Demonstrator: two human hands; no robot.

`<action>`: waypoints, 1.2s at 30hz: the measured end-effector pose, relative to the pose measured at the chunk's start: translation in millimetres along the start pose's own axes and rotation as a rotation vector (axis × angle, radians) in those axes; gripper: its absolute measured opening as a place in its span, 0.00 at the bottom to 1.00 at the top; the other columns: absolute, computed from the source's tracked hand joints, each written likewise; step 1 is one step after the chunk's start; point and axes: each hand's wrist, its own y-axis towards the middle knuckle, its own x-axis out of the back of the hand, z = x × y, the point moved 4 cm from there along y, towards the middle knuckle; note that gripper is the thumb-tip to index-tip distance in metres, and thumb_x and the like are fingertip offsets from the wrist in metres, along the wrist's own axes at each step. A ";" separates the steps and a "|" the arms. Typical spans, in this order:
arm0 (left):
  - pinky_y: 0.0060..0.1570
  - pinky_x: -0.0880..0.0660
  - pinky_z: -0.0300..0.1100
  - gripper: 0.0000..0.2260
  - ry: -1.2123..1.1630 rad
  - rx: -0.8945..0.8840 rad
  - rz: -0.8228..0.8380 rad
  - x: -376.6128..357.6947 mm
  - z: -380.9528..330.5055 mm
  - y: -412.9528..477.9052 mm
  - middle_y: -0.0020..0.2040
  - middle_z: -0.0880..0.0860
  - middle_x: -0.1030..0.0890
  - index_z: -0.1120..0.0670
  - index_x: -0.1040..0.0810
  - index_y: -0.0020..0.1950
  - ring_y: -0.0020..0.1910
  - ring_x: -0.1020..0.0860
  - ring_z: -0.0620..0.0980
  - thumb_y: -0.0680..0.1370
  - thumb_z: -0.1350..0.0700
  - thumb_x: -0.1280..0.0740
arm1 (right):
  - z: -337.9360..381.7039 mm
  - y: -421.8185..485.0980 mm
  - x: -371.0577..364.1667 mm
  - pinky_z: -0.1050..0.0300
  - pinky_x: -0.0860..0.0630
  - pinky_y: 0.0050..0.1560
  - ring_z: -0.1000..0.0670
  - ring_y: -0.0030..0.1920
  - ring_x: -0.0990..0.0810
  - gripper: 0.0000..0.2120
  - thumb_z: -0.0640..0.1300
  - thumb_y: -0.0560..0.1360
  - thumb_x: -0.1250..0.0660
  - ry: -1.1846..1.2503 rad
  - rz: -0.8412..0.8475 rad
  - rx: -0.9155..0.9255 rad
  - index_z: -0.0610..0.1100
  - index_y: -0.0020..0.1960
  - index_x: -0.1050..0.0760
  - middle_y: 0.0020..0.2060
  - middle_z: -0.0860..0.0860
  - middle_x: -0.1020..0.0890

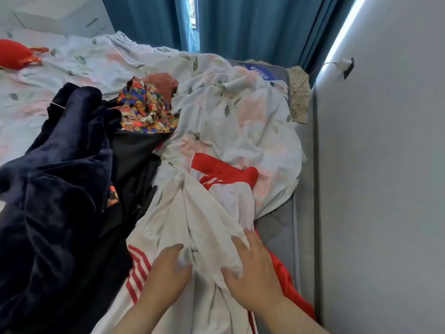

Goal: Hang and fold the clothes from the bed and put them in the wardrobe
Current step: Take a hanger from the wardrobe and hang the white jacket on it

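A white garment with red panels and red stripes [207,213] lies bunched at the near edge of the bed. My left hand [168,273] pinches a fold of its white cloth between thumb and fingers. My right hand [252,271] grips the bunched cloth just to the right, thumb under the fold and fingers over it. To the left lies a dark navy plush garment [60,189] on top of black clothes [134,160]. A bright cartoon-print piece [144,109] and a rust-coloured one [163,80] sit behind them.
A rumpled floral duvet [240,112] covers the bed. A red item [14,54] lies at the far left. Blue curtains [240,25] hang behind the bed. A grey panel [385,189] stands close along the right, with the grey mattress edge [279,227] beside it.
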 end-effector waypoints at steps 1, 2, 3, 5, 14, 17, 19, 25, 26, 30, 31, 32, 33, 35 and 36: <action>0.65 0.35 0.42 0.17 0.045 -0.065 -0.091 -0.5 -0.6 20.3 0.66 0.50 0.28 0.52 0.29 0.68 0.68 0.31 0.50 0.79 0.54 0.35 | 0.2 18.3 -4.0 0.54 0.57 0.78 0.50 0.80 0.59 0.37 0.66 0.74 0.41 -0.029 -0.028 0.057 0.56 0.79 0.46 0.80 0.52 0.56; 0.67 0.37 0.43 0.20 0.121 -0.079 -0.139 -1.1 0.3 39.6 0.69 0.52 0.29 0.54 0.30 0.70 0.69 0.32 0.52 0.79 0.54 0.34 | 0.8 36.3 -9.1 0.52 0.57 0.78 0.49 0.80 0.60 0.39 0.68 0.73 0.44 -0.046 -0.064 0.096 0.56 0.80 0.48 0.80 0.51 0.57; 0.69 0.38 0.44 0.24 0.152 -0.100 -0.182 -2.1 3.3 62.5 0.71 0.53 0.30 0.55 0.33 0.73 0.71 0.34 0.52 0.78 0.53 0.33 | 2.9 57.1 -16.0 0.50 0.58 0.78 0.49 0.79 0.62 0.40 0.70 0.72 0.46 -0.056 -0.065 0.119 0.57 0.80 0.50 0.80 0.51 0.60; 0.71 0.39 0.46 0.28 0.167 -0.122 -0.172 -5.7 4.2 100.3 0.74 0.52 0.32 0.55 0.37 0.76 0.73 0.35 0.52 0.79 0.51 0.33 | 6.8 97.6 -31.6 0.49 0.59 0.78 0.50 0.79 0.66 0.43 0.72 0.71 0.46 -0.006 -0.046 0.107 0.58 0.80 0.56 0.79 0.52 0.65; 0.64 0.30 0.54 0.28 0.191 -0.190 -0.311 -66.4 68.3 131.3 0.67 0.56 0.26 0.57 0.31 0.73 0.64 0.27 0.56 0.77 0.43 0.46 | -32.4 137.8 -117.7 0.46 0.24 0.55 0.45 0.49 0.23 0.25 0.59 0.74 0.41 -0.084 -0.326 0.112 0.50 0.68 0.33 0.52 0.49 0.24; 0.58 0.25 0.59 0.27 0.266 -0.190 -0.349 -73.2 73.1 139.2 0.63 0.59 0.24 0.59 0.29 0.69 0.59 0.24 0.60 0.76 0.45 0.45 | -33.4 141.1 -122.1 0.46 0.23 0.55 0.45 0.49 0.23 0.27 0.59 0.72 0.41 -0.161 -0.371 0.123 0.50 0.68 0.33 0.53 0.49 0.23; 0.57 0.25 0.60 0.28 0.286 -0.173 -0.344 -75.4 76.1 141.8 0.63 0.59 0.23 0.59 0.29 0.69 0.59 0.23 0.61 0.75 0.45 0.44 | -33.5 142.2 -124.6 0.46 0.23 0.56 0.45 0.50 0.24 0.28 0.59 0.71 0.41 -0.172 -0.371 0.133 0.50 0.68 0.33 0.54 0.49 0.24; 0.57 0.25 0.60 0.27 0.332 -0.151 -0.331 -79.9 77.2 146.7 0.63 0.60 0.23 0.57 0.31 0.70 0.59 0.23 0.61 0.74 0.45 0.45 | -42.3 147.4 -133.4 0.48 0.32 0.59 0.46 0.53 0.30 0.30 0.60 0.69 0.41 -0.209 -0.407 0.181 0.50 0.69 0.33 0.56 0.48 0.28; 0.57 0.26 0.59 0.27 0.336 -0.154 -0.334 -80.3 77.0 147.0 0.63 0.60 0.23 0.57 0.32 0.70 0.59 0.24 0.60 0.74 0.45 0.45 | -42.7 148.0 -134.5 0.48 0.30 0.59 0.46 0.53 0.30 0.30 0.60 0.70 0.41 -0.217 -0.397 0.177 0.50 0.69 0.34 0.57 0.48 0.28; 0.59 0.29 0.57 0.26 0.356 -0.183 -0.361 -83.6 78.2 147.1 0.64 0.60 0.25 0.57 0.34 0.70 0.60 0.27 0.59 0.75 0.46 0.46 | -44.5 148.1 -136.1 0.49 0.36 0.59 0.45 0.53 0.31 0.30 0.59 0.71 0.42 -0.192 -0.401 0.194 0.48 0.69 0.34 0.58 0.47 0.29; 0.60 0.29 0.57 0.26 0.354 -0.186 -0.369 -84.2 78.6 147.3 0.64 0.60 0.25 0.57 0.34 0.70 0.60 0.27 0.59 0.74 0.46 0.46 | -44.6 148.9 -136.2 0.48 0.36 0.59 0.44 0.53 0.31 0.29 0.58 0.71 0.42 -0.184 -0.405 0.202 0.48 0.69 0.34 0.58 0.47 0.29; 0.60 0.30 0.57 0.26 0.353 -0.190 -0.370 -84.5 79.3 147.4 0.64 0.61 0.25 0.57 0.34 0.70 0.61 0.27 0.60 0.74 0.46 0.46 | -44.9 149.0 -136.3 0.49 0.36 0.59 0.44 0.53 0.31 0.29 0.58 0.71 0.42 -0.177 -0.410 0.206 0.47 0.69 0.34 0.57 0.46 0.29; 0.61 0.30 0.56 0.27 0.355 -0.188 -0.370 -84.4 79.0 147.7 0.64 0.61 0.25 0.57 0.34 0.70 0.61 0.27 0.60 0.75 0.46 0.45 | -45.8 149.4 -136.2 0.49 0.36 0.59 0.44 0.53 0.31 0.29 0.58 0.72 0.42 -0.177 -0.421 0.211 0.47 0.69 0.33 0.57 0.46 0.27; 0.62 0.30 0.55 0.27 0.342 -0.162 -0.345 -81.8 78.0 147.0 0.65 0.60 0.24 0.57 0.32 0.71 0.62 0.26 0.60 0.75 0.46 0.46 | -45.4 149.5 -134.3 0.49 0.36 0.58 0.44 0.53 0.31 0.28 0.57 0.72 0.42 -0.170 -0.444 0.219 0.46 0.69 0.33 0.56 0.44 0.24; 0.63 0.30 0.55 0.28 0.321 -0.149 -0.331 -79.3 76.2 145.6 0.65 0.59 0.24 0.57 0.31 0.71 0.63 0.26 0.59 0.75 0.45 0.46 | -44.1 148.3 -132.0 0.48 0.36 0.59 0.44 0.53 0.30 0.27 0.56 0.73 0.42 -0.159 -0.453 0.220 0.46 0.69 0.33 0.55 0.43 0.24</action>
